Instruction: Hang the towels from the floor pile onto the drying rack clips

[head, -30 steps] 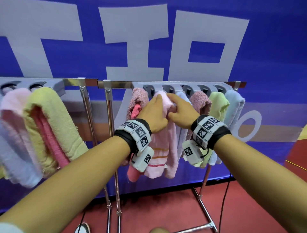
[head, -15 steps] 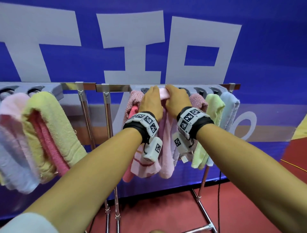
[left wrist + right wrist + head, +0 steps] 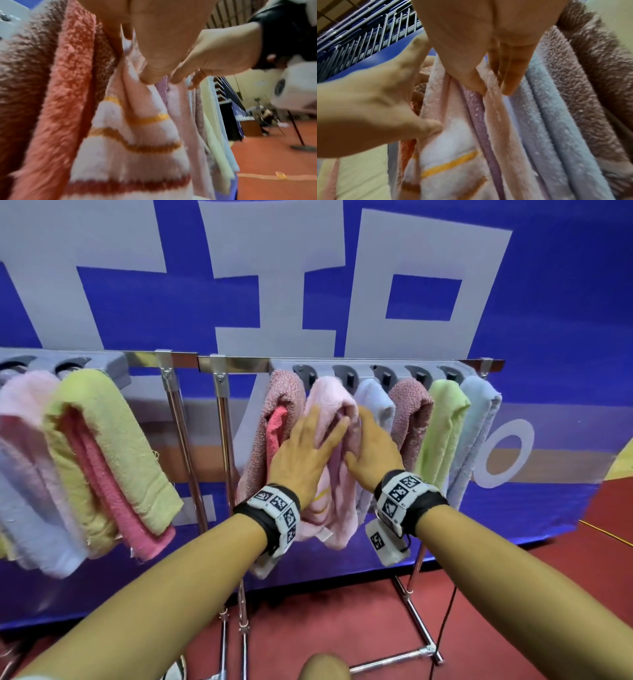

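My left hand (image 3: 305,453) lies flat on the pink towel (image 3: 330,402) hanging from the rack (image 3: 376,366), while my right hand (image 3: 371,448) pinches its fold.

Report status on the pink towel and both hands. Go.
Left hand open, fingers flat on the pink striped towel. Right hand pinching a fold of it. Towel hanging at its clip on the rack. Nothing blocking.

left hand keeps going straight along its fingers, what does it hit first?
The pale pink towel: the left hand already has its straight fingers against it. Beyond that likely the grey clip bar, though depth is unclear.
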Tool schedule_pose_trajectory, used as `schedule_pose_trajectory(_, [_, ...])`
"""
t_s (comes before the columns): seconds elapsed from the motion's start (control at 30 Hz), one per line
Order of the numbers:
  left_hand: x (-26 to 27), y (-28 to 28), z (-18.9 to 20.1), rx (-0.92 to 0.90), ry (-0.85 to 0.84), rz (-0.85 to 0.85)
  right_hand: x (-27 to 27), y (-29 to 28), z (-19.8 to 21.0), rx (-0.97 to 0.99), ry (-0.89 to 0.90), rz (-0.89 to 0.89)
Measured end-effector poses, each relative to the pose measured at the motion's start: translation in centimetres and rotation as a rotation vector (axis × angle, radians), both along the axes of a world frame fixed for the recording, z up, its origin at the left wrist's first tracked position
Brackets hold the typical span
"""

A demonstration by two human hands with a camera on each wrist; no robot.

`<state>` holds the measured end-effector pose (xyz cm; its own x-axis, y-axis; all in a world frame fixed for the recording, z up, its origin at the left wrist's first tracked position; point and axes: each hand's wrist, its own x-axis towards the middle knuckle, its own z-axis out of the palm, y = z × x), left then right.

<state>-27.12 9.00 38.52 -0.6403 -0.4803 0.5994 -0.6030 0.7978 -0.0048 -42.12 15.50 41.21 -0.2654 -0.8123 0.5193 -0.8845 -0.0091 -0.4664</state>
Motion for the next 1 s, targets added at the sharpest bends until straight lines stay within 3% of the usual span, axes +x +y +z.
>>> schedule_pose_trajectory(0.07, [0.6, -0.4, -1.6, -0.181, -0.082, -0.029, -0.3, 0.6, -0.9, -0.082, 0.138, 0.0])
schedule_pose_trajectory(0.17, [0.7, -0.4, -3.5, -0.399, -0.238, -0.14, -0.3, 0.9, -1.5, -0.265, 0.506, 0.061])
schedule_pose_trajectory(0.23, [1.0, -0.3, -4.2, -0.425, -0.418, -0.184, -0.1, 0.9, -2.0, -0.306, 0.699, 0.15])
schedule_pose_trajectory(0.33, [1.8, -1.2, -5.5, -0.305, -0.583, -0.135, 0.3, 0.8, -3.7, -0.053, 0.939, 0.298])
schedule_pose_trajectory(0.4, [2.2, -1.9, -5.7, -0.29, -0.676, -0.045, -0.2, 0.6, -5.2, 0.197, 1.031, 0.269])
schedule_pose_trajectory(0.53, [3.1, -2.6, -5.6, -0.249, -0.983, 0.151, -1.0, 0.7, -5.7, 0.575, 1.026, 0.025])
schedule_pose_trajectory(0.67, [2.9, -1.9, -5.6, -0.2, -1.296, 0.221, -0.6, 0.7, -5.1, 0.631, 1.003, -0.005])
schedule_pose_trajectory(0.73, [2.7, -1.3, -5.8, -0.169, -1.264, 0.189, -0.1, 0.8, -4.4, 0.575, 0.973, 0.033])
schedule_pose_trajectory(0.83, [2.4, -0.4, -6.4, -0.054, -1.024, 0.055, 0.5, 0.8, -3.4, 0.515, 0.883, 0.124])
schedule_pose_trajectory(1.0, [1.7, 2.6, -3.1, 0.086, -0.777, -0.185, 2.2, 1.7, -0.5, 0.487, 0.624, 0.201])
